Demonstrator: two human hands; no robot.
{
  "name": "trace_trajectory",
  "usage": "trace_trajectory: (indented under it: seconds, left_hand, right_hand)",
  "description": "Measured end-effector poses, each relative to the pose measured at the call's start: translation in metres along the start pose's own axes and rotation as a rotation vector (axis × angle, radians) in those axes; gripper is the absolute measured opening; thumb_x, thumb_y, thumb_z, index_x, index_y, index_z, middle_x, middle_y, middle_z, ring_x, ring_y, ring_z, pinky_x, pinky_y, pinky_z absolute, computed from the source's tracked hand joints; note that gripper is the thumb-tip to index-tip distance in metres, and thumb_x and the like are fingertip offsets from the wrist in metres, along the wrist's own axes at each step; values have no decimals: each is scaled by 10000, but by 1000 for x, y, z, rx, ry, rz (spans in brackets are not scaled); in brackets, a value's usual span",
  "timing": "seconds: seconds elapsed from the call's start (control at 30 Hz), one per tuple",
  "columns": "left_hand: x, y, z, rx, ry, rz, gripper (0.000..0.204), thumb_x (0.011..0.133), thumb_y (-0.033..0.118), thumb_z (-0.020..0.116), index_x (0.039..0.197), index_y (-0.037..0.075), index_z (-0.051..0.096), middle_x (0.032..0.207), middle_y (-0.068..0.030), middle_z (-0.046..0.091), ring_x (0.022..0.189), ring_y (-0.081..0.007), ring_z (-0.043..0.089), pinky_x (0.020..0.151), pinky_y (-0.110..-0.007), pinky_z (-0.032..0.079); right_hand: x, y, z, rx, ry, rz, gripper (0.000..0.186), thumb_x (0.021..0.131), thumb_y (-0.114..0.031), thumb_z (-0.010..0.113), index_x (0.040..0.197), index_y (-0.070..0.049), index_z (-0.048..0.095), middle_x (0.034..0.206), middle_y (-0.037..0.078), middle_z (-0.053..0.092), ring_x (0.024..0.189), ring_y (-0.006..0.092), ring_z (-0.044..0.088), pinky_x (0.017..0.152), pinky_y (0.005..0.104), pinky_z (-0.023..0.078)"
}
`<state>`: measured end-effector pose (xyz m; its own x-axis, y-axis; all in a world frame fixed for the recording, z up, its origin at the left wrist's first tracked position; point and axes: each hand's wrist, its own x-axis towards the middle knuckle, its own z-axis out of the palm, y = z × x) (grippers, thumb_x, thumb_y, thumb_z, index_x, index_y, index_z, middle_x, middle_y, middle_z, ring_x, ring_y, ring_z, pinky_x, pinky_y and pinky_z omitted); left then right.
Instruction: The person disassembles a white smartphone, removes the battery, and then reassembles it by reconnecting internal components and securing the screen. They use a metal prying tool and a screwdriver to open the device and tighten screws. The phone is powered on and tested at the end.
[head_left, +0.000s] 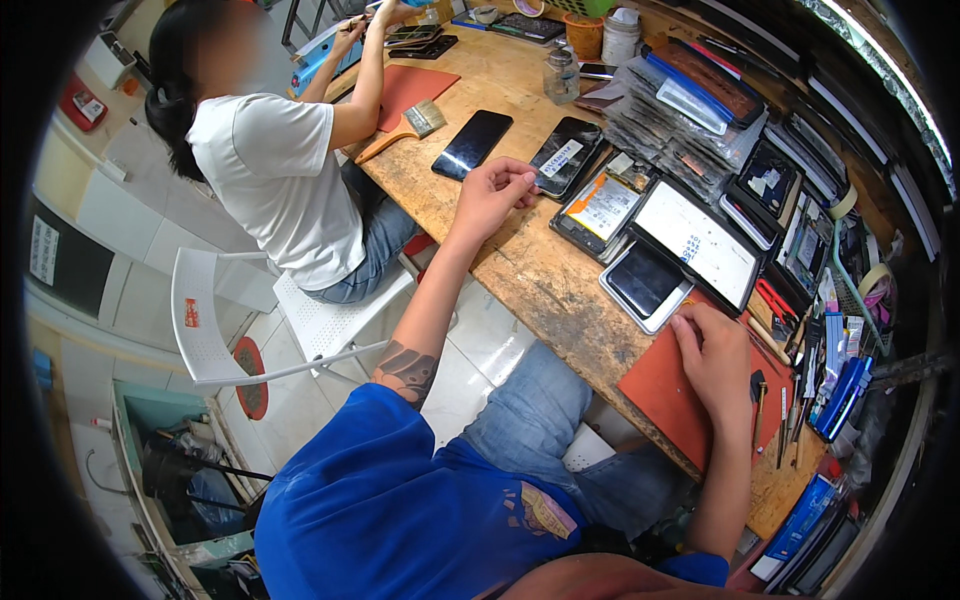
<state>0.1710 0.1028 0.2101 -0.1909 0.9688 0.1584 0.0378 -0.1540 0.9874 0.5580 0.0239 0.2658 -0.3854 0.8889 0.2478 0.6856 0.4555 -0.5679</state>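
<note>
My left hand (494,200) has its thumb and fingers pinched together at the near left corner of a black phone (570,150) with a white label. Whether it grips that phone or something tiny, I cannot make out. To its left lies another dark phone (472,143), face up. My right hand (715,350) rests loosely over the red mat (655,380), fingers slightly bent and apart, beside a phone with a white frame (645,283). Between my hands are an opened device with an orange-and-silver battery (603,205) and a white panel in a black frame (697,240).
A co-worker (270,170) sits at the table's left side by a second red mat (420,88). A wide brush (405,130) lies near them. Bagged parts (665,125) pile up behind the phones. Screwdrivers and red-handled pliers (775,298) crowd the right. A glass jar (561,77) stands behind.
</note>
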Motion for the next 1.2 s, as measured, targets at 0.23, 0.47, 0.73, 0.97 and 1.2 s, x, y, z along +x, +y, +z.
trace_trajectory:
  seconds: [0.23,0.47,0.73,0.97,1.2]
  left_hand:
    - [0,0,-1,3,-14,1,182,1067,91,714,1191,-41,732,935,-75,774,806,-120,721,740,-267,582]
    - [-1,3,0,12,-13,-1,181,1070,86,706,1194,-43,731,935,-77,773,808,-119,719,745,-267,581]
    - [-2,3,1,19,-3,-4,178,1071,84,701,1189,-46,731,937,-78,775,806,-121,718,746,-269,584]
    - [-2,4,1,23,-3,-10,179,1071,88,702,1189,-44,733,936,-76,775,807,-121,718,752,-269,588]
    - [-1,2,0,16,-7,-6,177,1075,91,702,1189,-41,732,937,-76,775,808,-120,720,750,-268,585]
  right_hand:
    - [0,-1,0,-19,3,-12,139,1002,-166,747,987,-28,751,921,182,766,808,396,736,724,474,555]
    - [0,-1,1,-14,9,-18,136,1001,-163,748,988,-28,751,920,182,764,807,397,734,720,476,554]
    - [0,-1,1,-8,3,-7,134,1001,-163,747,987,-30,749,920,181,760,806,399,731,719,481,550]
    - [0,-3,0,-13,0,-10,136,1004,-168,744,986,-32,745,924,180,761,819,399,733,731,480,554]
    - [0,-3,0,-19,-3,-8,136,1001,-167,746,983,-32,749,919,173,761,810,390,733,722,477,552]
